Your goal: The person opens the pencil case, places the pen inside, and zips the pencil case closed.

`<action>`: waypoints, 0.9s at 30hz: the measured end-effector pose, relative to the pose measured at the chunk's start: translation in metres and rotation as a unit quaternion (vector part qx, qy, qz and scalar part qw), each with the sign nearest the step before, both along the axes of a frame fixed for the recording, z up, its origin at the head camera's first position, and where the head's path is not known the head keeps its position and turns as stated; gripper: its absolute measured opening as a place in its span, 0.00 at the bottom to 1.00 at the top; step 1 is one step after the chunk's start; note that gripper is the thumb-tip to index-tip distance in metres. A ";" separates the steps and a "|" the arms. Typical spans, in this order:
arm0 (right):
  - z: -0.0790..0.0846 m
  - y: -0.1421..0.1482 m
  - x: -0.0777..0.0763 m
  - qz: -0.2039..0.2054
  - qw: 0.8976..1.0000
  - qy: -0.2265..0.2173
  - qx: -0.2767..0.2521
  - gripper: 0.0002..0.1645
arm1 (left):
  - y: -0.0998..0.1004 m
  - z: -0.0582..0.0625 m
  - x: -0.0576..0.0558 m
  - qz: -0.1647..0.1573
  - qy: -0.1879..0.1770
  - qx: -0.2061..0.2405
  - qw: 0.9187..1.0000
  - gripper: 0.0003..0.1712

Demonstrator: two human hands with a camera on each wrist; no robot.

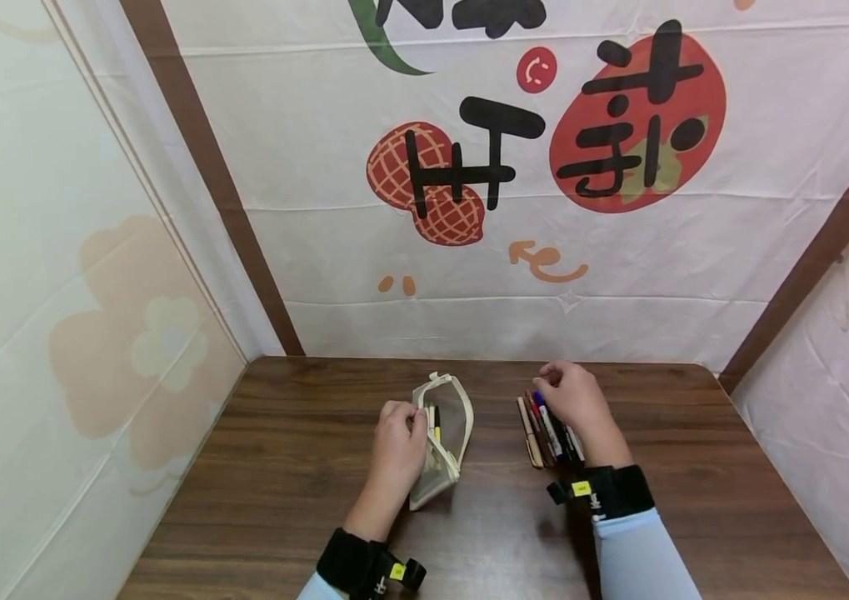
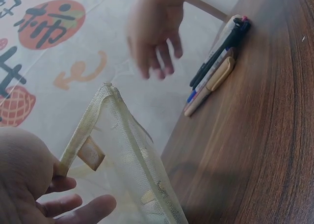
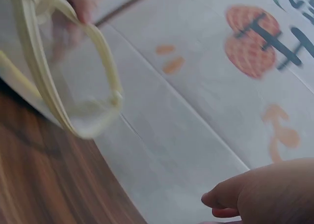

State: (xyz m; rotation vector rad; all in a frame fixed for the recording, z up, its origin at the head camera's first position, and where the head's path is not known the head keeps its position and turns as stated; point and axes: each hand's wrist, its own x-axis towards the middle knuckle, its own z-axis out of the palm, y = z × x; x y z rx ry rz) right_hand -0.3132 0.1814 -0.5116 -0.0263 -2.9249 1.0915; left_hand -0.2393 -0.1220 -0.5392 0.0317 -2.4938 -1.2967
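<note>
In the head view my left hand (image 1: pixel 398 446) pinches the near rim of a pale mesh zip pouch (image 1: pixel 457 421) and keeps its mouth spread. Slim items, one a yellow and black pen (image 1: pixel 436 425), show inside it. My right hand (image 1: pixel 577 404) hovers over the far end of a row of pens (image 1: pixel 544 437), fingers loosely bent with nothing between them. Beige, brown, blue-capped and dark pens lie side by side there. From the left wrist, the same right hand (image 2: pixel 159 35) hangs above and apart from the pens (image 2: pixel 216 67).
A brown wood-grain table (image 1: pixel 304 467) carries the pouch and pens. Behind its far edge hangs a white printed cloth (image 1: pixel 319 250), with another pale cloth (image 1: pixel 94 292) along the left side. Black camera bands (image 1: pixel 622 492) circle both wrists.
</note>
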 end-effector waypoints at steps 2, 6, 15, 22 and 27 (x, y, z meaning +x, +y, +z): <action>0.000 0.016 -0.001 -0.014 1.000 -0.006 0.012 0.21 | 0.000 0.001 0.000 -0.001 0.001 0.000 1.000 0.13; 0.000 0.042 0.001 -0.033 0.999 -0.030 0.030 0.25 | 0.000 0.001 0.000 -0.003 0.005 0.000 1.000 0.13; -0.014 0.079 0.005 -0.054 0.993 -0.081 0.066 0.31 | 0.002 0.001 0.002 -0.002 0.002 -0.002 1.000 0.13; -0.029 0.092 0.002 -0.050 0.990 -0.114 0.068 0.30 | 0.001 0.000 0.000 -0.002 0.003 -0.003 1.000 0.12; -0.034 0.093 0.000 -0.052 0.988 -0.127 0.067 0.29 | 0.001 0.000 0.001 -0.001 -0.004 -0.006 1.000 0.13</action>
